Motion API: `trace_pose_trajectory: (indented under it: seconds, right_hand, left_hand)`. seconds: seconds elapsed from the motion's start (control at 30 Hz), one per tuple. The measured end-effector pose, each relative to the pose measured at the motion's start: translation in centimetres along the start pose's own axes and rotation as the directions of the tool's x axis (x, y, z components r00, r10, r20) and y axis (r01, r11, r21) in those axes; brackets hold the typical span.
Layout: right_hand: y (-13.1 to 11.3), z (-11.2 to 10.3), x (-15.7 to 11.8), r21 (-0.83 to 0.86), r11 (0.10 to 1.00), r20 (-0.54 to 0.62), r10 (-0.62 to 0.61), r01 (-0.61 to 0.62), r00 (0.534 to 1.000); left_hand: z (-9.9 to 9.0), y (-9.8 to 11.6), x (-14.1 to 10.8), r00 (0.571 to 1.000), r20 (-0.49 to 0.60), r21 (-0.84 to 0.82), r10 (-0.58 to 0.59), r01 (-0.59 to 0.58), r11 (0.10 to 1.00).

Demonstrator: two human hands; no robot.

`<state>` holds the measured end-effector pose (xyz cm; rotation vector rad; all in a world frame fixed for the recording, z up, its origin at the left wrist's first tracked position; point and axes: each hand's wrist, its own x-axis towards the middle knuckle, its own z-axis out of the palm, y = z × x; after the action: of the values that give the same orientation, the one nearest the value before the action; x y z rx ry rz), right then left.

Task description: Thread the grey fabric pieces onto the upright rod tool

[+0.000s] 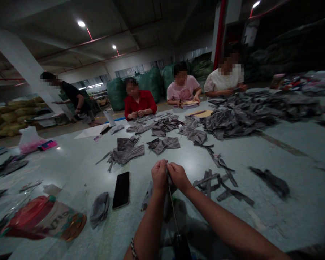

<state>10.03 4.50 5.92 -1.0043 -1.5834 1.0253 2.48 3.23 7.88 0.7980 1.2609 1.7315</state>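
Observation:
My left hand (pixel 159 176) and my right hand (pixel 179 176) meet in front of me, fingers closed in a pinch on a small grey fabric piece (pixel 171 183). Their fingertips nearly touch, and part of the cloth is hidden behind them. A thin metal rod (pixel 173 209) rises from a black handle or base (pixel 181 245) between my forearms to the cloth. Whether its tip is inside the cloth I cannot tell. Grey fabric strips (pixel 209 182) lie to the right of my hands, and a black phone (pixel 121 190) lies to their left.
Grey cloth pieces (pixel 128 153) lie beyond my hands, with a large grey heap (pixel 241 115) at the back right. A red-lidded plastic jar (pixel 46 218) lies at the front left of the table (pixel 78 162). Several people are across the table, one in a red shirt (pixel 141 103).

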Motion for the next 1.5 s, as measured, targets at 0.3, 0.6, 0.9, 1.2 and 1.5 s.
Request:
trace_pose_trajectory:
  seconds: [0.3,0.6,0.9,1.2,1.5]
  right_hand:
    - [0.2,0.3,-0.6,-0.031,0.999,-0.007,-0.031,0.030,1.000]
    - [0.2,0.1,-0.5,-0.037,0.999,0.019,-0.017,0.018,1.000]
    - [-0.3,0.0,-0.9,-0.046,0.999,-0.001,-0.025,0.025,1.000]
    - [-0.7,-0.5,-1.4,-0.044,0.998,0.006,-0.043,0.043,0.999]
    - [-0.1,-0.3,-1.2,-0.044,0.998,-0.001,-0.037,0.037,0.999]
  left_hand:
    - [-0.5,-0.6,0.1,1.000,0.029,-0.002,-0.008,0.008,1.000]
    - [-0.7,-0.3,0.0,0.999,0.032,0.055,0.030,-0.031,0.998]
    - [-1.1,-0.2,-0.1,0.998,0.064,0.013,-0.025,0.024,1.000]
    - [-1.1,-0.2,0.1,0.995,0.099,-0.008,-0.013,0.014,1.000]
    - [-1.3,-0.4,-0.2,0.994,0.087,0.069,0.064,-0.070,0.995]
